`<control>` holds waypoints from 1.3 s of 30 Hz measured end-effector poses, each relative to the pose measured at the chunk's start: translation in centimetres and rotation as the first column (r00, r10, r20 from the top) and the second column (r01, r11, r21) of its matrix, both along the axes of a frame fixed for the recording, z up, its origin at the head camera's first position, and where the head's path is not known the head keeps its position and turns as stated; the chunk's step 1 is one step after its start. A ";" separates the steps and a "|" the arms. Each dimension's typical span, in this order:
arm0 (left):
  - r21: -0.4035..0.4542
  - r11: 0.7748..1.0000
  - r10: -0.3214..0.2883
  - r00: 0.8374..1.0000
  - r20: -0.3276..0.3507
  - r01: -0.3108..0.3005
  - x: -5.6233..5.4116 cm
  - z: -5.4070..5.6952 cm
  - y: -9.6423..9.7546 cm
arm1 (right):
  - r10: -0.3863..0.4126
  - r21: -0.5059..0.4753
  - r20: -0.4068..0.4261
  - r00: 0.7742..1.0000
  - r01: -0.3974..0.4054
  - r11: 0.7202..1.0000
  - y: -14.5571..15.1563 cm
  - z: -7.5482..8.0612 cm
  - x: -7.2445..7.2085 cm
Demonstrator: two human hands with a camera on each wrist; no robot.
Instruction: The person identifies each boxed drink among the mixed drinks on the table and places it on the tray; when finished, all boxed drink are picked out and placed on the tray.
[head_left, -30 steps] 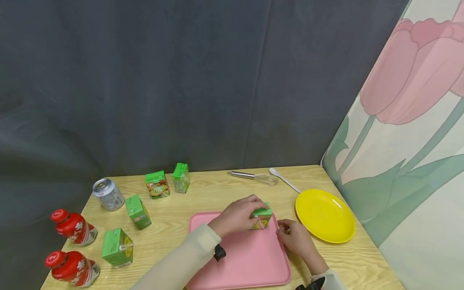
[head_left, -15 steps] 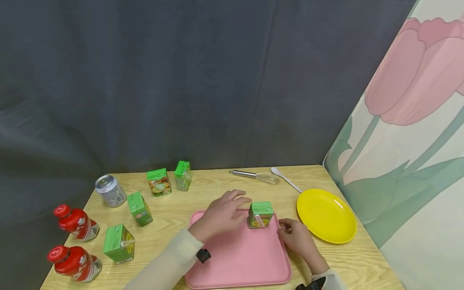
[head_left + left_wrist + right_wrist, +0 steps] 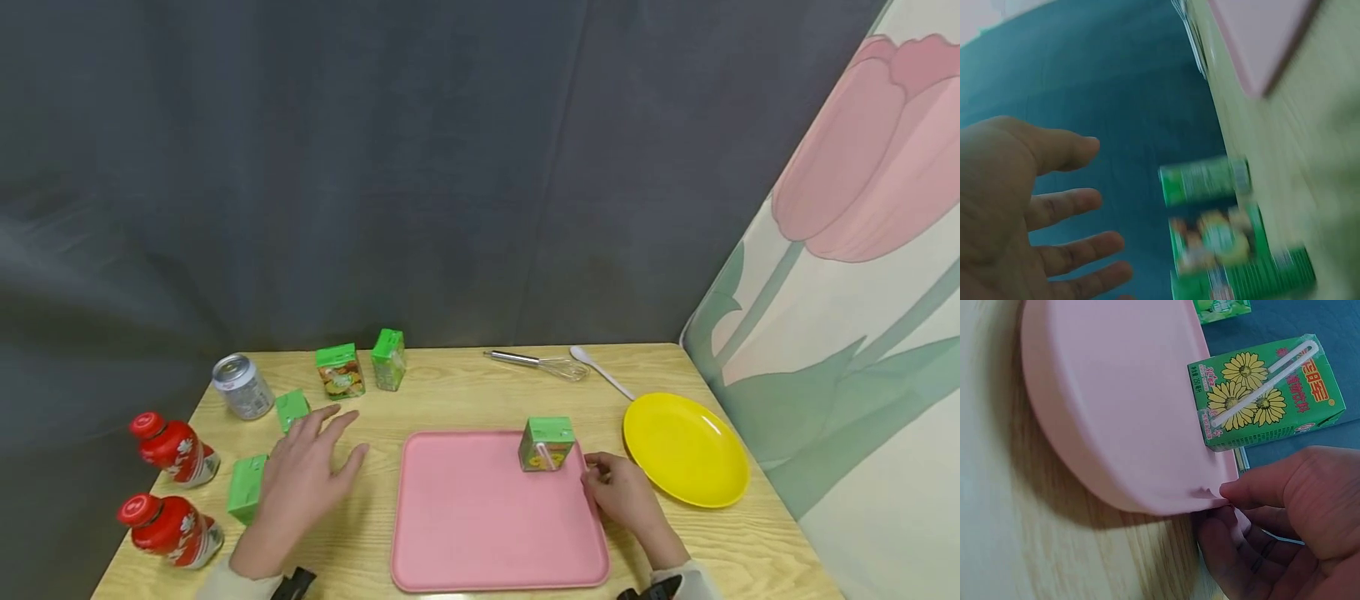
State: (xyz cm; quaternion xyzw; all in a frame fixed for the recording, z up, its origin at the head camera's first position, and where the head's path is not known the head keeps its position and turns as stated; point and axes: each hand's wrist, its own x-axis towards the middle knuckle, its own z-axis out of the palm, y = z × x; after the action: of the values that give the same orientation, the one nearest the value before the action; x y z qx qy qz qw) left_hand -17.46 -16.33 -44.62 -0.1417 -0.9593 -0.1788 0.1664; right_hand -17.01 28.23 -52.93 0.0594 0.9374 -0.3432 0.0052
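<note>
A pink tray [image 3: 495, 517] lies on the table, and a green drink carton [image 3: 546, 444] with a straw on its side stands upright in its far right corner. My right hand [image 3: 626, 500] pinches the tray's right rim between thumb and fingers, plain in the right wrist view. Over the left part of the table my left hand [image 3: 303, 475] is spread, holding nothing. It partly covers two green cartons, one nearer [image 3: 246, 490] and one farther [image 3: 292, 408]. Two more cartons, one with a picture front [image 3: 341, 372] and one narrow [image 3: 388, 360], stand at the back.
Two red-capped bottles [image 3: 176, 450] stand along the left side, with a silver can [image 3: 243, 387] behind them. To the right of the tray lies a yellow plate [image 3: 686, 450]. A whisk [image 3: 537, 364] and a white spoon [image 3: 602, 372] lie at the back near the dark curtain [image 3: 420, 183].
My left hand has let go of the carton on the tray and moved left to the cartons there. My right hand has stayed at the tray's rim.
</note>
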 end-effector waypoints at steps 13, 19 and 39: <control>-0.035 0.984 0.177 0.983 0.045 -0.176 3.2 -1.9 -5.7 | -0.008 -0.011 0.027 1.000 0.009 1.000 0.3 -0.7 0.0; -0.024 0.988 0.156 0.980 0.126 -0.154 3.1 -2.6 -6.3 | 0.007 -0.001 0.025 1.000 -0.006 1.000 0.2 -0.8 0.0; 0.094 0.979 -0.178 0.983 -0.041 0.181 1.9 -3.6 -2.6 | 0.004 -0.021 0.005 1.000 -0.004 1.000 0.2 -0.7 0.0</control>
State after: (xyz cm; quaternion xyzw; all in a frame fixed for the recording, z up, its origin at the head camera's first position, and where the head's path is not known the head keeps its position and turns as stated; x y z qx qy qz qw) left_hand -15.53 -18.89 -48.23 -0.2222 -0.9300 -0.2372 0.1716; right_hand -16.97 28.47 -53.60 0.0583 0.9338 -0.3529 0.0087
